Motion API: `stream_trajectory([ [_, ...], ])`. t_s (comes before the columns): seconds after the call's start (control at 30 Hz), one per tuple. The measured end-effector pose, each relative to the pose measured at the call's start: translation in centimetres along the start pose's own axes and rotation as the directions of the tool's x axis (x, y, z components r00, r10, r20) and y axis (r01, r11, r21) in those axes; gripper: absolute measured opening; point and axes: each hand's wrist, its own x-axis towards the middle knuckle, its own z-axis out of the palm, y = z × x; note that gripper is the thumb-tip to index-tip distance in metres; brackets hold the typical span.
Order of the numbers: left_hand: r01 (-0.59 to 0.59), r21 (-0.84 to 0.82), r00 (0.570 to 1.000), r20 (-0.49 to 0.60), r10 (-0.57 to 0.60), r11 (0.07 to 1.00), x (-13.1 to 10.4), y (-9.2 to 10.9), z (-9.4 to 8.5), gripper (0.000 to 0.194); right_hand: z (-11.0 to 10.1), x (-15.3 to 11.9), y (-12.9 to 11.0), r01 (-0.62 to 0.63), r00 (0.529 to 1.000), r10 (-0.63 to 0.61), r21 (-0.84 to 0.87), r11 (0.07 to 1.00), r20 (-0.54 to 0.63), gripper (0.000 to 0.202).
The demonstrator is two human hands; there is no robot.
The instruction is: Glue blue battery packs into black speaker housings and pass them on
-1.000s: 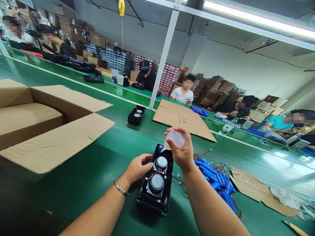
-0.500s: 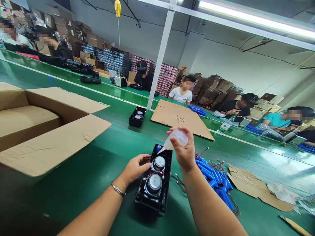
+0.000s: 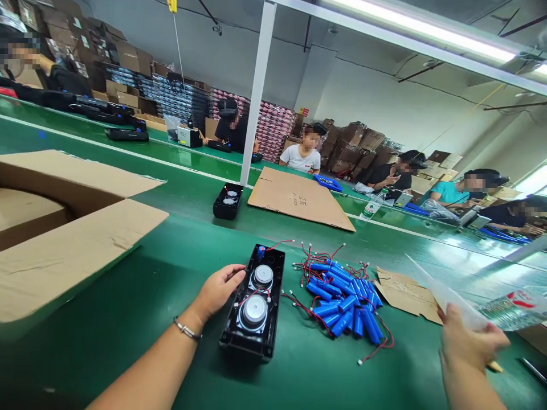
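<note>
A black speaker housing (image 3: 256, 336) with two round drivers lies lengthwise on the green belt in front of me. My left hand (image 3: 217, 289) grips its left rim beside the far driver; a bracelet is on that wrist. My right hand (image 3: 468, 344) is far off to the right, low over the belt, holding a translucent squeeze bottle (image 3: 444, 293) whose long nozzle points up and left, blurred by motion. A heap of blue battery cells (image 3: 342, 302) with red wires lies just right of the housing, between my two hands.
A big open carton (image 3: 85, 239) fills the left. A torn cardboard scrap (image 3: 399, 290) and a water bottle (image 3: 513, 304) lie right. A second housing (image 3: 227, 200), a flat cardboard sheet (image 3: 299, 199) and a white post (image 3: 255, 102) stand farther back. Several people sit beyond the belt.
My right hand has swung the squeeze bottle away from above the housing's far end to the far right and lower. The left hand stays on the housing. The view has shifted right.
</note>
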Motion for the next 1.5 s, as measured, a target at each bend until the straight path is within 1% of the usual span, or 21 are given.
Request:
stream_trajectory([
  [0.07, 0.001, 0.003, 1.0, 0.0, -0.001, 1.0, 0.0, 0.0, 0.0, 0.056, -0.4, -0.5, 3.5, -0.267, 0.955, 0.283, -0.16, 0.95, 0.088, 0.075],
  [0.1, 0.003, 0.006, 1.0, -0.002, -0.003, 1.0, 0.0, 0.1, 0.1, 0.056, -0.6, -0.9, 3.8, -0.322, 0.933, 0.348, -0.221, 0.921, 0.091, 0.072],
  [0.13, 0.009, 0.011, 1.0, -0.007, -0.008, 1.0, 0.0, 0.3, 0.1, 0.057, -0.7, -1.4, 3.2, -0.283, 0.943, 0.317, -0.263, 0.922, 0.098, 0.068],
  [0.17, 0.014, 0.017, 1.0, -0.012, -0.014, 1.0, -0.1, 0.4, 0.1, 0.057, -0.9, -2.2, 1.7, -0.164, 0.975, 0.198, -0.269, 0.949, 0.102, 0.064],
  [0.2, 0.021, 0.023, 1.0, -0.015, -0.02, 1.0, -0.2, 0.5, 0.1, 0.057, -1.1, -3.3, -0.7, 0.049, 0.996, -0.031, -0.237, 0.97, 0.082, 0.058],
  [0.23, 0.027, 0.029, 1.0, -0.016, -0.026, 0.999, -0.2, 0.7, 0.1, 0.056, -1.4, -4.8, -3.6, 0.265, 0.96, -0.248, -0.135, 0.955, 0.13, 0.057],
  [0.3, 0.04, 0.044, 0.999, -0.017, -0.039, 0.998, -0.3, 0.8, 0.1, 0.054, -2.3, -9.0, -10.4, 0.507, 0.781, -0.552, 0.22, 0.833, 0.292, 0.055],
  [0.37, 0.056, 0.052, 0.998, -0.023, -0.055, 0.997, -0.4, 0.8, 0.1, 0.052, -3.3, -13.9, -16.6, 0.483, 0.483, -0.749, 0.576, 0.66, 0.453, 0.057],
  [0.43, 0.064, 0.039, 0.997, -0.05, -0.062, 0.997, -0.3, 0.6, 0.0, 0.052, -3.9, -18.3, -21.0, 0.416, 0.244, -0.864, 0.757, 0.503, 0.44, 0.082],
  [0.53, 0.056, -0.008, 0.989, -0.137, -0.057, 0.998, -0.2, 0.1, -0.4, 0.053, -3.4, -21.5, -24.2, 0.539, 0.007, -0.842, 0.707, 0.457, 0.539, 0.055],
  [0.57, 0.055, -0.026, 0.983, -0.173, -0.059, 0.998, 0.0, -0.1, -0.5, 0.053, -2.9, -21.5, -24.7, 0.559, -0.031, -0.813, 0.684, 0.468, 0.581, 0.041],
  [0.63, 0.065, -0.066, 0.97, -0.229, -0.079, 0.996, 0.2, -0.4, -0.6, 0.053, -1.6, -20.1, -25.7, 0.532, -0.034, -0.749, 0.647, 0.547, 0.662, 0.026],
  [0.73, 0.094, -0.099, 0.961, -0.253, -0.117, 0.991, 0.7, -0.7, -0.5, 0.053, 2.0, -15.8, -27.8, 0.451, 0.112, -0.604, 0.501, 0.739, 0.789, 0.021],
  [0.9, 0.145, -0.062, 0.961, -0.231, -0.155, 0.988, 1.1, -0.6, 0.0, 0.059, 13.0, -7.2, -33.4, 0.48, 0.298, -0.44, 0.266, 0.836, 0.847, 0.03],
  [0.97, 0.162, -0.06, 0.959, -0.228, -0.171, 0.985, 1.2, -0.7, 0.1, 0.06, 17.3, -5.4, -35.9, 0.483, 0.36, -0.371, 0.169, 0.859, 0.856, 0.036],
  [1.03, 0.182, -0.049, 0.956, -0.224, -0.188, 0.982, 1.3, -0.9, 0.1, 0.058, 20.4, -5.6, -38.4, 0.5, 0.378, -0.366, 0.145, 0.854, 0.851, 0.042],
  [1.1, 0.19, -0.017, 0.957, -0.222, -0.189, 0.982, 1.3, -1.2, 0.1, 0.055, 22.3, -7.8, -41.0, 0.54, 0.327, -0.438, 0.215, 0.814, 0.837, 0.047],
  [1.2, 0.177, 0.042, 0.961, -0.225, -0.164, 0.983, 1.2, -1.1, 0.2, 0.048, 23.7, -12.6, -44.3, 0.593, 0.147, -0.572, 0.392, 0.704, 0.807, 0.05],
  [1.27, 0.168, 0.077, 0.962, -0.23, -0.147, 0.983, 1.0, -0.6, 0.2, 0.043, 24.0, -15.2, -45.5, 0.611, 0.048, -0.591, 0.444, 0.655, 0.805, 0.044],
  [1.4, 0.14, 0.125, 0.965, -0.238, -0.108, 0.982, 0.7, -0.2, 0.3, 0.036, 23.5, -16.6, -45.8, 0.67, 0.005, -0.564, 0.416, 0.615, 0.826, 0.031],
  [1.5, 0.101, 0.088, 0.958, -0.277, -0.073, 0.991, 0.9, -0.9, 0.3, 0.045, 21.2, -15.7, -45.0, 0.709, -0.02, -0.604, 0.437, 0.554, 0.797, 0.027],
])
